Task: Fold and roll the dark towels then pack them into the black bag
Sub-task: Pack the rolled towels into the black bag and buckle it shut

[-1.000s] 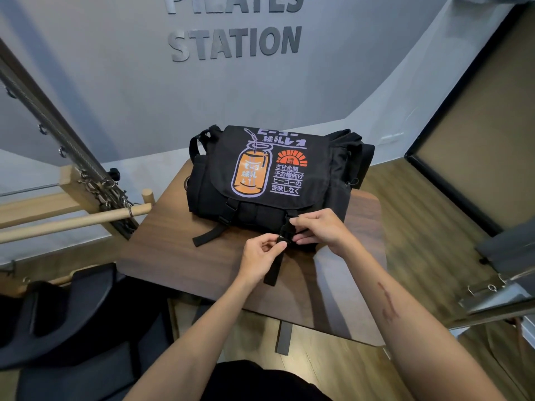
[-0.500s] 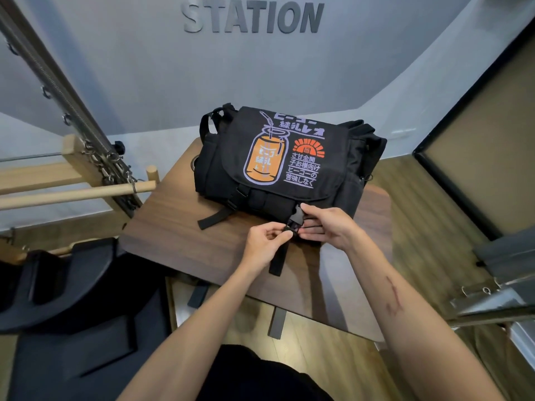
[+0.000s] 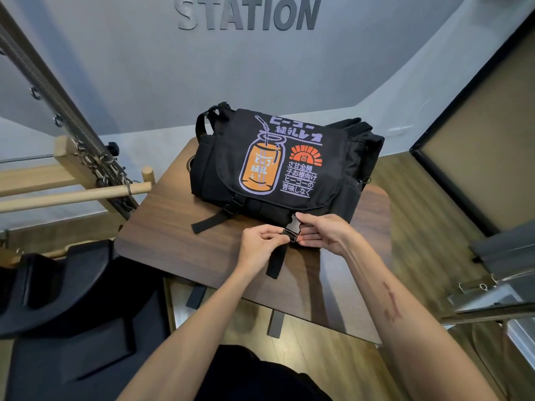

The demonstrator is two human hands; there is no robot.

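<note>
The black bag [image 3: 341, 157] lies on a small wooden table [image 3: 173, 235], its flap down, printed with an orange can and purple lettering. At the flap's right front corner sits a black plastic buckle [image 3: 293, 228]. My left hand [image 3: 260, 247] pinches the buckle's lower part and its strap. My right hand [image 3: 321, 231] grips the buckle's upper part from the right. The left buckle [image 3: 231, 206] is fastened, its strap end lying on the table. No towels are visible.
A wooden bar and metal frame with springs [image 3: 86, 157] stand at the left. Black padded equipment [image 3: 58, 299] sits low left. A metal frame [image 3: 498, 279] is at the right, and a grey wall with lettering lies behind.
Both hands stay at the right buckle; the two buckle halves have come closer together. The camera has tilted slightly, shifting the bag in view.
</note>
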